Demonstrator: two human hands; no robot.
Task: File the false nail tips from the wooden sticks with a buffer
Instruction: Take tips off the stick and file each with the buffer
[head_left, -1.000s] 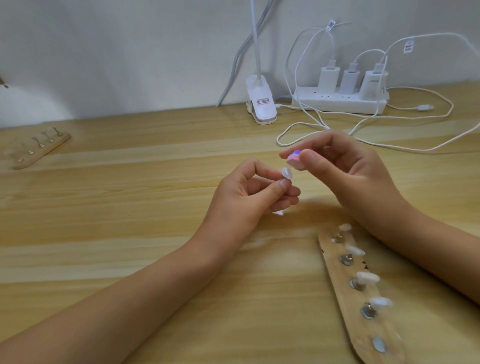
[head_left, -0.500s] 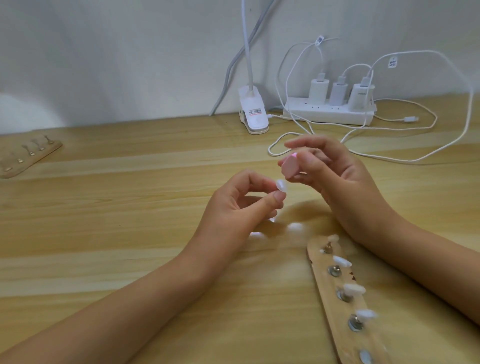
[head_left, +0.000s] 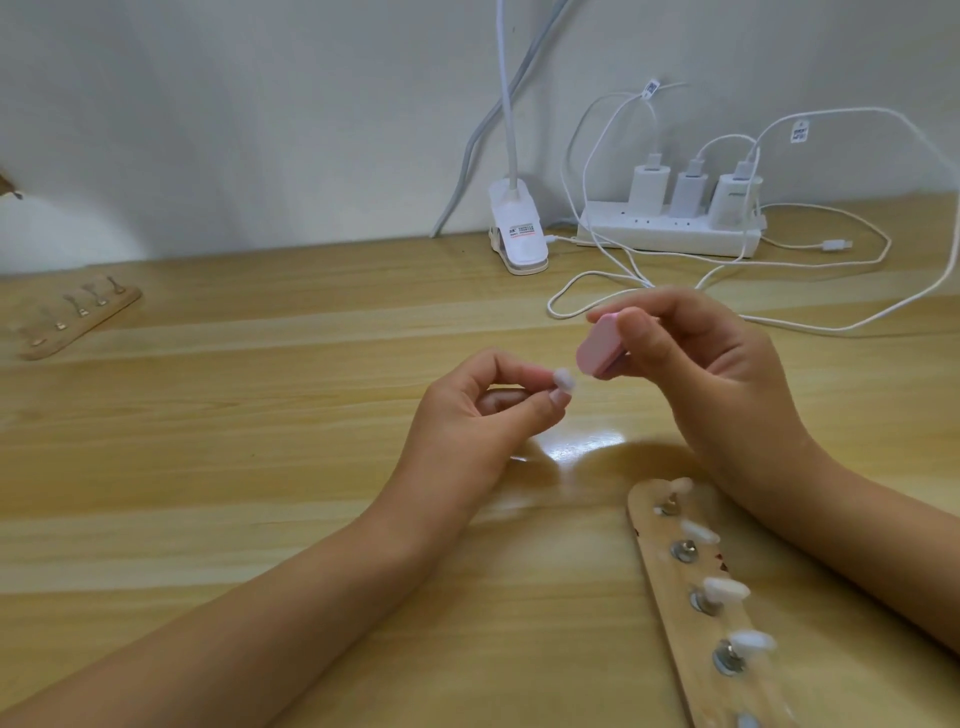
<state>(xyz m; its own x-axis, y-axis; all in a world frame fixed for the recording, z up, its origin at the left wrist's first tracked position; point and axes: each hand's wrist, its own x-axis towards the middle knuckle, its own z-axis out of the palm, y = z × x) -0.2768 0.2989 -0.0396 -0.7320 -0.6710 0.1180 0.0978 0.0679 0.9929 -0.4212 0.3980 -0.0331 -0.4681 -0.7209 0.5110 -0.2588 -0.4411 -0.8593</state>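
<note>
The left hand (head_left: 467, 421) pinches a single false nail tip (head_left: 564, 379) between thumb and forefinger, above the middle of the table (head_left: 260, 467). The right hand (head_left: 711, 374) grips a small pink buffer (head_left: 600, 351) between thumb and fingers. The buffer's flat face is tilted towards the tip and sits just beside it. Whether the two touch cannot be told from here.

The step in hand looks like filing this loose tip. To do it well:

- Hold the tip by its base, so the free edge stands proud of the fingertips and the buffer meets plastic, not skin.
- Lay the buffer's flat face along the edge rather than catching it with a corner.
- Use short, light strokes. The tip is thin and probably springy, so hard pressure could bend it or flick it out of the pinch.
- Turn the tip between strokes so both sides come out even.
- Resting the wrists on the table should steady both hands.

The wooden stick (head_left: 670, 587) lies near the front right edge under the right forearm, with several mounted tips (head_left: 727, 590) on its studs. A careless drop of the forearm could knock them. A second stick (head_left: 78, 322) lies towards the far left edge, its holders apparently bare.
</note>
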